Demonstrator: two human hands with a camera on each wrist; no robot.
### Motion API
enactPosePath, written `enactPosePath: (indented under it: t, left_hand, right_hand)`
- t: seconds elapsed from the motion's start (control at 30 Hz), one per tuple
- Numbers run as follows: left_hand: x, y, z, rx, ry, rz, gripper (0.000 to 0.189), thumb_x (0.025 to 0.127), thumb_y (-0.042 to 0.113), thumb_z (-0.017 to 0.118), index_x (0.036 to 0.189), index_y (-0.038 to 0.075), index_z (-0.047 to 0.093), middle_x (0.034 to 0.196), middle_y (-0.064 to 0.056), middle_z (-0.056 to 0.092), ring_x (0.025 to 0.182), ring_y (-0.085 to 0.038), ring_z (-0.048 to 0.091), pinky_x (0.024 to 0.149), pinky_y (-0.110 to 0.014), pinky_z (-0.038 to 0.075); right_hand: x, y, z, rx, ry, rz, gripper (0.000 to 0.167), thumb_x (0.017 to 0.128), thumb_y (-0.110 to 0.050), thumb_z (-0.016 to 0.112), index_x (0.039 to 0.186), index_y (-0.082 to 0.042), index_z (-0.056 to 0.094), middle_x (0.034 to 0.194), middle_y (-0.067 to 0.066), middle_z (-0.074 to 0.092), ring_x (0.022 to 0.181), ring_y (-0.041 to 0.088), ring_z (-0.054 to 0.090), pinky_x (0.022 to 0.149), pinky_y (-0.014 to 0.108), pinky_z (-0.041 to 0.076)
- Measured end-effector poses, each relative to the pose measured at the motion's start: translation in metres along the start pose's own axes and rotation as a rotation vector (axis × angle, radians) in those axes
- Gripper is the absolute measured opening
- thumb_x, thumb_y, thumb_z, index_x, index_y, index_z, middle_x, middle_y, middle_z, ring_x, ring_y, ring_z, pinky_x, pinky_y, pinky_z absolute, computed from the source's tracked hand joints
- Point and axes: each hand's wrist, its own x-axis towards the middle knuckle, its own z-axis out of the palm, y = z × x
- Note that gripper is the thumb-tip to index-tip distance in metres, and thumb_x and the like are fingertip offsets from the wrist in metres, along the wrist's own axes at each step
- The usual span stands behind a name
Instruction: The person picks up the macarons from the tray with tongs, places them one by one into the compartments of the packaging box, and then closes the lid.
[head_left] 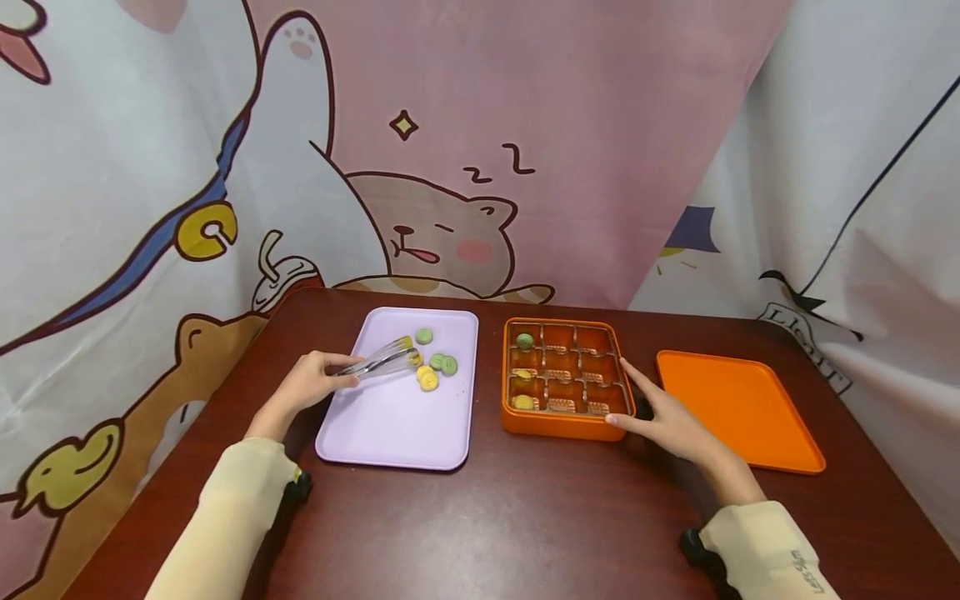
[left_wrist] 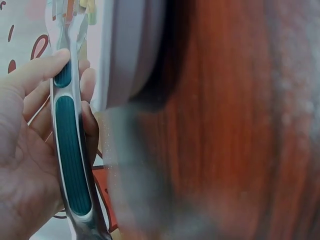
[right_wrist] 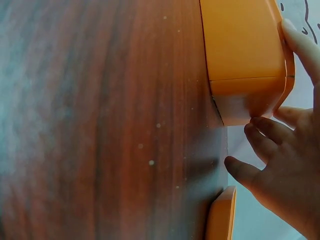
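My left hand (head_left: 309,382) grips a pair of tongs (left_wrist: 72,150) with green grip inlays and clear heads. The heads are over the lilac tray (head_left: 390,433), beside small yellow round pieces (head_left: 427,380); whether a piece is between them is unclear. Green round pieces (head_left: 448,365) lie close by. My right hand (head_left: 667,417) touches the orange divided box (head_left: 558,427) at its near right corner, thumb on the front rim and extended fingers along the side. The box's left column holds a green piece (head_left: 524,341) at the back and yellow pieces (head_left: 522,402) in the middle and front compartments.
A flat orange lid or tray (head_left: 738,408) lies right of the box, behind my right hand. All of it stands on a dark red wooden table (head_left: 480,533). A cartoon-printed curtain (head_left: 585,150) hangs along the table's back and sides.
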Motion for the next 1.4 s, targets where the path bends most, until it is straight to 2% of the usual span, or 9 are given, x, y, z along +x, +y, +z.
enactPosePath:
  t: [0.17,0.53,0.7,0.8,1.1,1.3,1.4]
  left_hand:
    - [0.001,0.001,0.002,0.005,0.006,0.006,0.038,0.087,0.014,0.075,0.122,0.002,0.07,0.121,-0.026,0.068,0.096,-0.026,0.057,0.078,-0.033,0.047]
    - [-0.002,0.014,0.0,-0.027,0.05,0.044,0.035,0.087,0.012,0.074,0.121,0.002,0.072,0.115,-0.024,0.069,0.086,-0.023,0.054,0.065,-0.027,0.041]
    - [0.001,0.028,0.002,-0.041,0.053,0.059,0.036,0.086,0.013,0.075,0.121,0.003,0.072,0.101,-0.017,0.068,0.068,-0.015,0.047,0.053,-0.024,0.035]
    - [0.004,0.038,0.003,-0.041,0.053,0.08,0.037,0.086,0.014,0.075,0.121,0.004,0.072,0.095,-0.013,0.066,0.063,-0.012,0.043,0.051,-0.024,0.033]
    - [0.007,0.064,0.011,-0.062,0.035,0.129,0.034,0.085,0.013,0.076,0.118,0.005,0.074,0.09,-0.011,0.069,0.063,-0.012,0.044,0.051,-0.024,0.034]
    - [0.011,0.078,0.021,-0.071,0.011,0.165,0.034,0.085,0.014,0.076,0.118,0.006,0.074,0.086,-0.008,0.07,0.063,-0.011,0.044,0.051,-0.023,0.035]
    - [0.013,0.084,0.027,-0.096,-0.002,0.168,0.034,0.085,0.015,0.076,0.118,0.007,0.074,0.089,-0.008,0.07,0.063,-0.01,0.045,0.052,-0.023,0.035]
  right_hand:
    - [-0.002,0.0,0.001,0.006,0.01,0.013,0.098,0.091,-0.046,0.068,0.162,-0.018,0.006,0.162,0.028,0.023,0.141,0.057,0.029,0.105,0.076,0.027]
    - [-0.002,0.0,0.004,0.014,0.011,-0.01,0.097,0.091,-0.046,0.068,0.162,-0.018,0.008,0.163,0.026,0.02,0.142,0.056,0.028,0.104,0.077,0.027]
    - [-0.001,0.0,0.004,0.032,0.014,-0.016,0.097,0.091,-0.044,0.069,0.162,-0.017,0.009,0.163,0.026,0.02,0.143,0.056,0.026,0.105,0.076,0.026]
    - [-0.001,0.0,0.002,0.035,0.022,-0.024,0.096,0.091,-0.043,0.069,0.162,-0.015,0.01,0.163,0.026,0.02,0.143,0.055,0.025,0.105,0.077,0.025]
    - [0.0,-0.001,0.001,0.02,0.012,-0.023,0.097,0.091,-0.044,0.069,0.162,-0.014,0.01,0.163,0.027,0.02,0.143,0.056,0.027,0.105,0.076,0.026]
    - [0.0,-0.002,0.0,0.016,0.013,-0.02,0.097,0.09,-0.043,0.07,0.162,-0.015,0.01,0.162,0.028,0.022,0.142,0.056,0.028,0.105,0.076,0.027]
    - [0.0,-0.003,-0.001,0.012,0.009,-0.017,0.097,0.091,-0.043,0.07,0.162,-0.015,0.01,0.162,0.028,0.022,0.141,0.056,0.029,0.105,0.076,0.027]
